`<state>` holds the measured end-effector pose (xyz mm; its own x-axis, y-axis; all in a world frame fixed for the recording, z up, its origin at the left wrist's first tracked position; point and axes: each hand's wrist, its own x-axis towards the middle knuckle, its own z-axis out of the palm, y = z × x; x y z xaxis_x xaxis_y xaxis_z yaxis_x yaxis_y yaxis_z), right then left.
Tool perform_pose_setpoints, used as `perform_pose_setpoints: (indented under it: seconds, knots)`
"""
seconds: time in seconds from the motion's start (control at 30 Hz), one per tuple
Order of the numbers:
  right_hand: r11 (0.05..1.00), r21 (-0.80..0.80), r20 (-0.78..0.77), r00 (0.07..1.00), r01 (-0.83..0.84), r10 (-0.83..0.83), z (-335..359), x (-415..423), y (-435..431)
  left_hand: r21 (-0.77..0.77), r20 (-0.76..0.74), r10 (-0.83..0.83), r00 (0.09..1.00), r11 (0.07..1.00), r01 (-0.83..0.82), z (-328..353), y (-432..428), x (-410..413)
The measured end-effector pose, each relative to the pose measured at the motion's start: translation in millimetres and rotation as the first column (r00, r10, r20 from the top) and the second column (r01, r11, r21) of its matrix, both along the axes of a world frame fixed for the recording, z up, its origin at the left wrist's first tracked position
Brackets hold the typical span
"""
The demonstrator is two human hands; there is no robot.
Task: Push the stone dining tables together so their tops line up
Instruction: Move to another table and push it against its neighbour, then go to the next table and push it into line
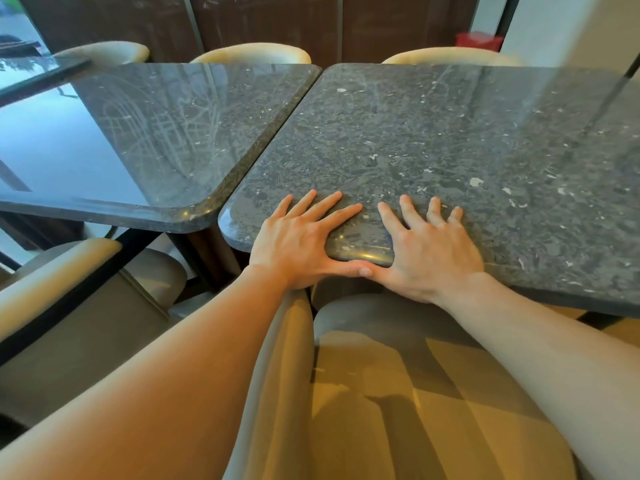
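This stone worktop (pixel 450 133) looks heavy and slippery; left hand (pixel 298 240) and right hand (pixel 426 251) press its 6 o'clock edge, each grip spread flat

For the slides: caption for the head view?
Left hand and right hand press flat on the right stone table, a narrow gap separating it from the left stone table.

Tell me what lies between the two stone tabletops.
Only a thin bare gap, seen in the head view: the left tabletop and right tabletop nearly meet at the far end, and the slit widens slightly by the near rounded corners.
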<state>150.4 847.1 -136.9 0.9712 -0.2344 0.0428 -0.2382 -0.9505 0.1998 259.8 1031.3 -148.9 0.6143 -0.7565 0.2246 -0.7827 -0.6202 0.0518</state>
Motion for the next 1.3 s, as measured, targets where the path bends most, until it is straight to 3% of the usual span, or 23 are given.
perform_pose_setpoints:
  seconds: [0.13,0.27,0.33,0.4,0.47,0.6,0.7,0.9,1.03,1.3]
  knots:
    - [0.999,0.039,-0.035,0.999,-0.002,0.003,2,-3,0,0.014,-0.066,0.001,0.998,1.000,0.000,5,2,0]
    - [0.962,0.271,0.031,0.999,-0.034,0.026,18,-14,-7,-0.076,-0.262,0.020,0.965,0.996,-0.041,26,-5,-8]
    - [0.881,0.464,0.157,0.987,-0.095,0.024,37,-29,-25,-0.243,-0.413,0.010,0.911,0.963,-0.121,45,-14,-20]
    - [0.719,0.678,0.289,0.955,-0.154,-0.068,68,-47,-47,-0.468,-0.520,-0.043,0.853,0.850,-0.242,68,-25,-34]
    - [0.596,0.767,0.400,0.904,-0.239,-0.152,112,-67,-72,-0.620,-0.520,-0.108,0.847,0.730,-0.287,101,-43,-51]
    - [0.550,0.703,0.598,0.794,-0.452,-0.112,215,-111,-115,-0.796,-0.410,-0.254,0.876,0.568,-0.208,187,-85,-92]
    - [0.564,0.631,0.674,0.737,-0.533,-0.058,289,-162,-151,-0.852,-0.294,-0.328,0.898,0.515,-0.091,259,-118,-135]
    - [0.528,0.516,0.777,0.628,-0.674,0.043,382,-262,-225,-0.860,-0.073,-0.332,0.940,0.499,0.109,379,-177,-240]
    - [0.424,0.432,0.839,0.527,-0.796,0.135,422,-312,-262,-0.849,0.075,-0.299,0.951,0.482,0.219,438,-197,-317]
    - [0.271,0.367,0.865,0.434,-0.890,0.253,491,-344,-231,-0.854,0.117,-0.142,0.983,0.491,0.172,507,-152,-405]
